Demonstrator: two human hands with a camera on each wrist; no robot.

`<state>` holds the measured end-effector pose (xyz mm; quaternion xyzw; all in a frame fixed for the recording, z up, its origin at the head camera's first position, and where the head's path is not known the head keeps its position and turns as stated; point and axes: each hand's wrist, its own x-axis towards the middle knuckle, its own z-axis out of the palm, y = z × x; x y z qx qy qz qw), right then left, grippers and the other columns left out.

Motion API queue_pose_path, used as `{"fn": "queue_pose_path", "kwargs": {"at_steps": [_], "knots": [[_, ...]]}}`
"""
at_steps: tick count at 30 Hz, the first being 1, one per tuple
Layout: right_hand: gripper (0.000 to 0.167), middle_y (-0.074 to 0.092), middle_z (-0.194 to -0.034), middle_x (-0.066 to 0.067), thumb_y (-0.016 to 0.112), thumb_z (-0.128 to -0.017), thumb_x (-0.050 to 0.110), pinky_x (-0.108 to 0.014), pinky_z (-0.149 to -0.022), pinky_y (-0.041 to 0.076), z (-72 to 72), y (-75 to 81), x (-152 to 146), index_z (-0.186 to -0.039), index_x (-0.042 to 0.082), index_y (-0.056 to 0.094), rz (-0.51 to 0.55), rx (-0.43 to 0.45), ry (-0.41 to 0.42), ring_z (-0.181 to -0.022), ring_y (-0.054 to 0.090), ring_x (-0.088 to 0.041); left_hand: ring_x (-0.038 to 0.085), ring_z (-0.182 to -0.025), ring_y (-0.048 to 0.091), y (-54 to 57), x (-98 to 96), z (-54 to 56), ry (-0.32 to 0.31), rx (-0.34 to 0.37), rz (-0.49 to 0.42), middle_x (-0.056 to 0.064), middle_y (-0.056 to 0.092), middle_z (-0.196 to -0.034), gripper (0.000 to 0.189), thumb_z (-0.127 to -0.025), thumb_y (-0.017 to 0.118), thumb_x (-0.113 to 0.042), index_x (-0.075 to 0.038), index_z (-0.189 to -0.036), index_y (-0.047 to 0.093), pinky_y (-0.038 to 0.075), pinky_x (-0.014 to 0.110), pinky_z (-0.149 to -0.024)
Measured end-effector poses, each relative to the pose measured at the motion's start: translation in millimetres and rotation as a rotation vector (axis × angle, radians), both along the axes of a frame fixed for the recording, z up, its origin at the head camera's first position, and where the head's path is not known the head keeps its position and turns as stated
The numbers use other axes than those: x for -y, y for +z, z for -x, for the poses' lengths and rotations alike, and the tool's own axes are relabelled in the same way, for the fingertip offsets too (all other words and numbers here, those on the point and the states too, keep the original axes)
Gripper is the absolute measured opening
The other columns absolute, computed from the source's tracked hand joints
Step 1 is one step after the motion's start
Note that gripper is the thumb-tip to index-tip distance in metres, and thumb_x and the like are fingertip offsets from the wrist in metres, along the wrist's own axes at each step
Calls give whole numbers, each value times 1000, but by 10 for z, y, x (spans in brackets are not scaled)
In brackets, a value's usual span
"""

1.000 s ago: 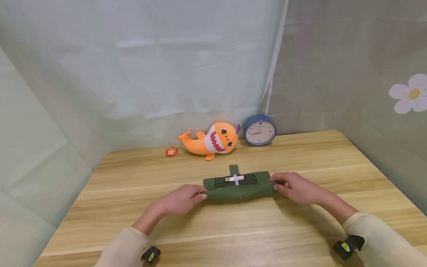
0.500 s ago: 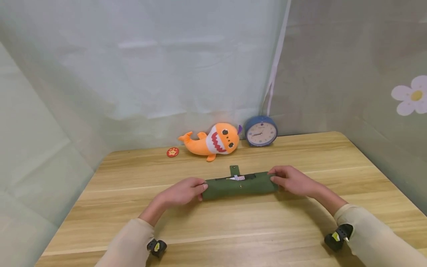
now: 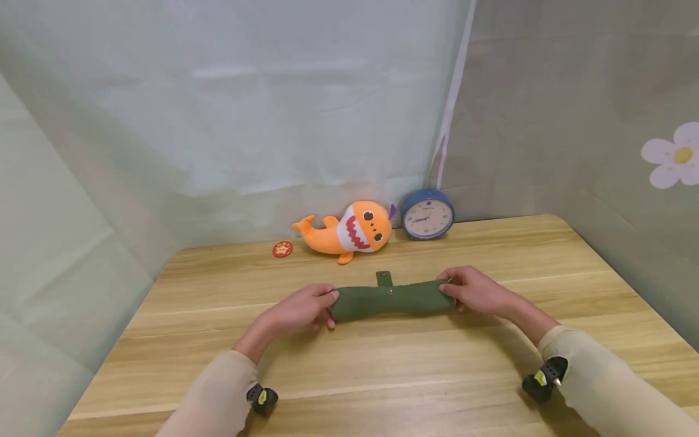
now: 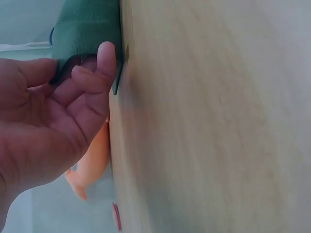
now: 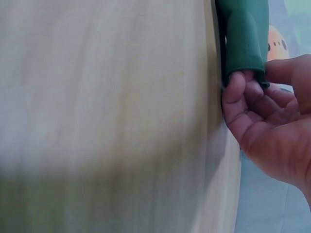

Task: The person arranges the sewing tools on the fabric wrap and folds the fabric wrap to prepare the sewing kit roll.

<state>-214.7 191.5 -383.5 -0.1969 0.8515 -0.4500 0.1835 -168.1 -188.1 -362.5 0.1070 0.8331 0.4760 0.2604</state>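
A dark green roll-up fabric pouch [image 3: 390, 301] lies across the middle of the table, folded over. From its far side sticks out a short strap [image 3: 384, 278] with a metal snap; a second snap shows on the pouch's top near the strap. My left hand [image 3: 300, 308] pinches the pouch's left end between thumb and fingers. At the opposite end, my right hand [image 3: 477, 292] pinches the corner with the thumb on top. Both wrist views show fingertips tucked into the open ends of the green fabric [image 4: 90, 26]. The pouch's contents are hidden.
An orange plush shark [image 3: 349, 230] lies at the table's back edge. Right of it stands a blue alarm clock [image 3: 427, 215], and to its left is a round red badge [image 3: 282, 249]. Grey-green curtains [image 3: 273, 121] hang behind the wooden table [image 3: 382, 376].
Both hands have folded the pouch's near edge up and away from me. The dark inner pocket and white label, visible earlier, are now covered.
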Motion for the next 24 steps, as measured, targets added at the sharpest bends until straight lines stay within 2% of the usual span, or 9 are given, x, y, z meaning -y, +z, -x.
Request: {"fn": "queue_pose_path", "kwargs": {"at_steps": [8,12,15,19,24], "knots": [[26,69,-92,-10,54,-106,7,-28,-56,54,44,41,102,-124,-11,62,8,97,-49,-60,59,-12,16,-74,76,-22,-25,48,60,104,-104,20,73,-107,39,-116,36,-21,8,-138,50,52,24,-62],[26,68,-94,-12,54,-106,6,-28,-56,56,59,45,129,-123,-11,61,9,144,-76,-62,61,-12,19,-80,78,-64,-28,64,117,187,-195,24,73,-111,40,-116,37,-20,10,-140,47,60,26,-67],[25,68,-95,-13,55,-105,6,-28,-56,58,73,44,148,-122,-10,61,1,153,-92,-63,64,-13,19,-80,78,-103,-35,75,164,218,-227,24,73,-107,40,-116,38,-19,12,-139,47,63,27,-72],[24,69,-95,-14,56,-104,6,-29,-56,58,90,42,169,-122,-9,61,-15,153,-113,-62,66,-13,16,-71,75,-124,-89,85,229,192,-205,21,71,-100,37,-114,40,-15,14,-132,52,62,26,-69],[24,68,-92,-15,57,-103,5,-29,-55,59,98,28,200,-122,-9,59,-26,158,-145,-59,66,-13,13,-59,71,-119,-189,85,319,122,-97,21,68,-99,29,-110,47,-10,12,-126,58,60,24,-60]]}}
